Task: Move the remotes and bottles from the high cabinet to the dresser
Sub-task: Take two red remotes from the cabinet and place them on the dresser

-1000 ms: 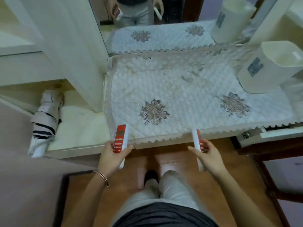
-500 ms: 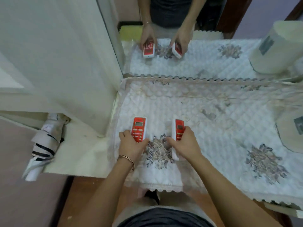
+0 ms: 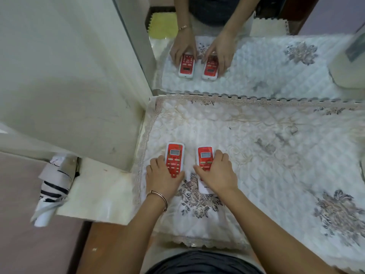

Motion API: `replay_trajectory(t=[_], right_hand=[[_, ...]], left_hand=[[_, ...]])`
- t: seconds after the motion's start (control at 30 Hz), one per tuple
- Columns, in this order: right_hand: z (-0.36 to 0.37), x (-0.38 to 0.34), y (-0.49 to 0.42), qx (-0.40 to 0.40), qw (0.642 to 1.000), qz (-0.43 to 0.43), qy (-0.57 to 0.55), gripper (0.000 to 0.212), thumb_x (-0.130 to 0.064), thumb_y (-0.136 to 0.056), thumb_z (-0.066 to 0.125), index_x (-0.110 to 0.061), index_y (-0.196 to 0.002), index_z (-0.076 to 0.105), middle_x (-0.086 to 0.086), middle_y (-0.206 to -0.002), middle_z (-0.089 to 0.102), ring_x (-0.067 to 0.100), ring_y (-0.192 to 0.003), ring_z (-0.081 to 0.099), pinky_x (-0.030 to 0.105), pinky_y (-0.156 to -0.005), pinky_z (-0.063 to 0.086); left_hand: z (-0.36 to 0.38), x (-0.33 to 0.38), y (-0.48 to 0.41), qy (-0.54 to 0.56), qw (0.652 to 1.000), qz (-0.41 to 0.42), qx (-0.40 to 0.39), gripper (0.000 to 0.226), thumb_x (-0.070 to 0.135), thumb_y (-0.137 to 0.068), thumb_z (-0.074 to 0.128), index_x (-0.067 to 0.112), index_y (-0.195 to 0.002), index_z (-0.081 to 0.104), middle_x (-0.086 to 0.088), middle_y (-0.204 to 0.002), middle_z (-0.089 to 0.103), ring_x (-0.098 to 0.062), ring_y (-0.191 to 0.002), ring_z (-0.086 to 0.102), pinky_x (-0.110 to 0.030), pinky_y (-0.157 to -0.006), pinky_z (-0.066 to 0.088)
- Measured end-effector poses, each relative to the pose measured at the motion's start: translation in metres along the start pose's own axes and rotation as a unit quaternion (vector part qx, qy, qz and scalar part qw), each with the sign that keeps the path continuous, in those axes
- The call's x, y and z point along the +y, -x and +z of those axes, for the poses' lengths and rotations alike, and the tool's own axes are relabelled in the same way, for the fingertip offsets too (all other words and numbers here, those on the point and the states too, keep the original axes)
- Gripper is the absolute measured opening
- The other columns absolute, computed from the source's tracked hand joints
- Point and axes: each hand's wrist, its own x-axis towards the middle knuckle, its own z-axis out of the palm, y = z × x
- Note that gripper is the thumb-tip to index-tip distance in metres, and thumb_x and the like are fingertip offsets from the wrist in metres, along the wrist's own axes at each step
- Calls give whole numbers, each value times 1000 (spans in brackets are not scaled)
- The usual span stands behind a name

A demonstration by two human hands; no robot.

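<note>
left remote (image 3: 174,157): red face, white casing, grey screen, pale buttons
right remote (image 3: 205,157): red face, white casing, grey screen
cloth (image 3: 256,155): white quilted, beige lace edging, grey-brown flower motifs
bracelet (image 3: 159,196): rose-gold tone, on the left wrist
umbrella (image 3: 53,186): white with black stripes, possibly grey too; blurred
cabinet side (image 3: 69,76): off-white, scuffed with dark marks
floor (image 3: 110,250): reddish brown
container (image 3: 347,62): cream with a dark label, seen in the mirror

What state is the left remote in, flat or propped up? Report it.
Flat. The left remote lies face up on the quilted cover, display and buttons showing, with the left hand resting on its lower end.
</note>
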Motion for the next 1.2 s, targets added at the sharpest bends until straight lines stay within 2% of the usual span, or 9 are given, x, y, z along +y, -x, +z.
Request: replay_trajectory(t=[0.23, 0.53, 0.7, 0.83, 0.93, 1.0, 1.07, 1.13, 1.2], right_hand=[[8, -7, 11, -3, 999, 39, -23, 75, -47, -75, 66, -11, -131, 32, 8, -125, 43, 26, -113, 51, 40, -84, 49], [17, -24, 8, 33, 998, 34, -32, 74, -44, -79, 65, -6, -134, 32, 13, -126, 43, 31, -111, 53, 43, -88, 50], [20, -23, 20, 47, 992, 52, -104, 71, -39, -81, 65, -7, -136, 33, 13, -131, 42, 28, -121, 47, 41, -96, 46], [16, -9, 45, 90, 978, 97, -163, 67, -36, -85, 61, -8, -140, 33, 12, -137, 41, 26, -123, 47, 36, -97, 42], [12, 14, 73, 134, 965, 132, -185, 53, -29, -87, 59, -10, -134, 44, 13, -129, 51, 26, -113, 54, 32, -90, 43], [11, 34, 100, 143, 956, 154, -203, 49, -27, -90, 57, -9, -133, 46, 11, -124, 55, 24, -105, 57, 30, -87, 44], [13, 58, 134, 148, 944, 181, -232, 46, -27, -91, 56, -11, -133, 46, 6, -116, 56, 18, -95, 55, 26, -81, 45], [18, 85, 173, 170, 926, 217, -259, 42, -27, -90, 57, -11, -129, 50, -1, -104, 55, 12, -89, 53, 18, -73, 41], [29, 114, 217, 191, 903, 266, -277, 39, -28, -89, 58, -13, -125, 53, -5, -99, 54, 11, -88, 52, 18, -75, 39]], left_hand=[[1, -7, -7, 4, 999, 36, -5, 67, 49, -72, 62, 8, -121, 43, -13, -116, 48, -30, -104, 51, -40, -89, 46], [-6, -16, -18, -37, 996, 78, -26, 71, 56, -76, 56, 10, -127, 39, -11, -127, 45, -29, -118, 45, -39, -96, 39], [-9, -25, -18, -45, 992, 119, -19, 73, 58, -75, 56, 10, -127, 39, -11, -126, 46, -30, -116, 45, -40, -95, 40], [-13, -39, -10, -22, 983, 180, -12, 68, 47, -79, 59, 10, -132, 39, -11, -132, 44, -32, -118, 43, -42, -97, 38], [-11, -45, -7, -7, 961, 275, 8, 60, 37, -72, 52, 3, -121, 54, -19, -120, 57, -39, -110, 49, -49, -90, 44], [-6, -43, -1, 14, 941, 338, 5, 57, 36, -67, 45, 1, -108, 62, -20, -104, 65, -31, -104, 43, -49, -84, 47], [1, -35, 13, 22, 922, 385, -27, 56, 36, -69, 40, 1, -107, 63, -19, -103, 66, -25, -103, 36, -41, -88, 40], [8, -21, 33, 7, 893, 443, -77, 57, 38, -72, 37, 3, -109, 63, -17, -105, 66, -30, -105, 47, -32, -90, 33], [18, -8, 59, -3, 855, 493, -159, 61, 41, -72, 36, 4, -111, 62, -14, -106, 66, -31, -102, 57, -24, -88, 35]])
